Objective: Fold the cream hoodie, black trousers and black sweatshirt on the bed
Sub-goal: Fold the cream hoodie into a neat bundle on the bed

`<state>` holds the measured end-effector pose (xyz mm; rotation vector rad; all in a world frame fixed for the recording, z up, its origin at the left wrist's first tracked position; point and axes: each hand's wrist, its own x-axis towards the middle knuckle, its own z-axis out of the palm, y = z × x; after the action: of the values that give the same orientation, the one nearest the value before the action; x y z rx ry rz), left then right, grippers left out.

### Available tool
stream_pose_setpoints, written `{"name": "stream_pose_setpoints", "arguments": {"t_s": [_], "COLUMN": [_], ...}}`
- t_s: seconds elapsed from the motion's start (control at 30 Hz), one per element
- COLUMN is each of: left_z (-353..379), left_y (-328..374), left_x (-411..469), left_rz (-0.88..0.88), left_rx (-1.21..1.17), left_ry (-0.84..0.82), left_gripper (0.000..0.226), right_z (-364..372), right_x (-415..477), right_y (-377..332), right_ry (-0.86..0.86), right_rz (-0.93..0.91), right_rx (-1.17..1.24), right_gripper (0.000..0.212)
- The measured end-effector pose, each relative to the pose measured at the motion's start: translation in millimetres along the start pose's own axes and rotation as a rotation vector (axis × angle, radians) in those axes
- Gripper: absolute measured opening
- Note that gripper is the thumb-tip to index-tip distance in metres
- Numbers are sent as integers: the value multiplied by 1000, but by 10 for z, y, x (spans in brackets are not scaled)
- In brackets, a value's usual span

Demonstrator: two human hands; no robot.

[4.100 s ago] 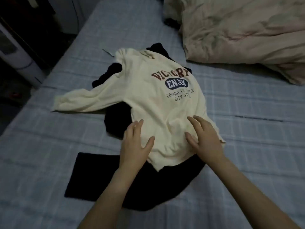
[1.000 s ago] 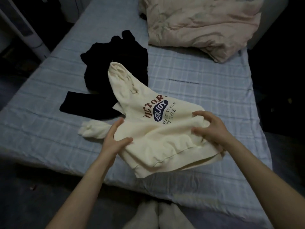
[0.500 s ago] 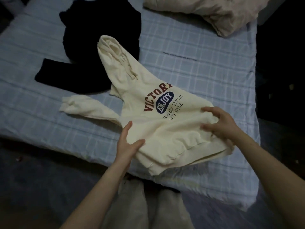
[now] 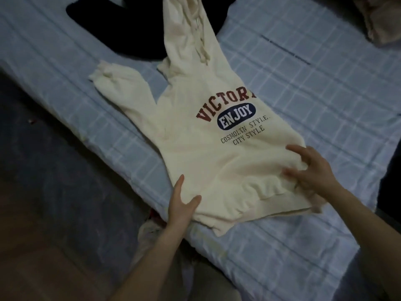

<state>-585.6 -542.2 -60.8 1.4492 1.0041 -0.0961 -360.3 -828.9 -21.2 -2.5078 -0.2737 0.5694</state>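
- dim room, low light
- bed with pale blue checked sheet fills most of view
- dark floor to its left
- crumpled beige duvet top right

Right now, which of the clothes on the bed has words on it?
The cream hoodie under both hands, printed with VICTORY and ENJOY. The black clothes behind it show no writing.

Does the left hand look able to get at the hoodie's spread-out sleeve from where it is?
Probably yes. The left hand grips the cream hoodie at its hem, and the sleeve lies flat on the bed on that side, nothing over it.
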Motion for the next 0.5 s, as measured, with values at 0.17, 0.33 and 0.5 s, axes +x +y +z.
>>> {"name": "stream_pose_setpoints", "arguments": {"t_s": [0.17, 0.33, 0.5], "left_z": [-35, -278, -380], "left_y": [-276, 128, 590], "left_x": [182, 414, 1435], "left_rz": [47, 519, 790], "left_rx": [428, 810, 1168], "left_ry": [90, 206, 182], "left_gripper": [80, 77, 60], "right_z": [445, 946, 1832], "right_x": [34, -161, 210], "right_y": [289, -553, -1386], "right_ry": [34, 332, 169], "right_rz": [35, -306, -318], "right_rx": [-286, -292, -157], "right_gripper": [76, 60, 51]}}
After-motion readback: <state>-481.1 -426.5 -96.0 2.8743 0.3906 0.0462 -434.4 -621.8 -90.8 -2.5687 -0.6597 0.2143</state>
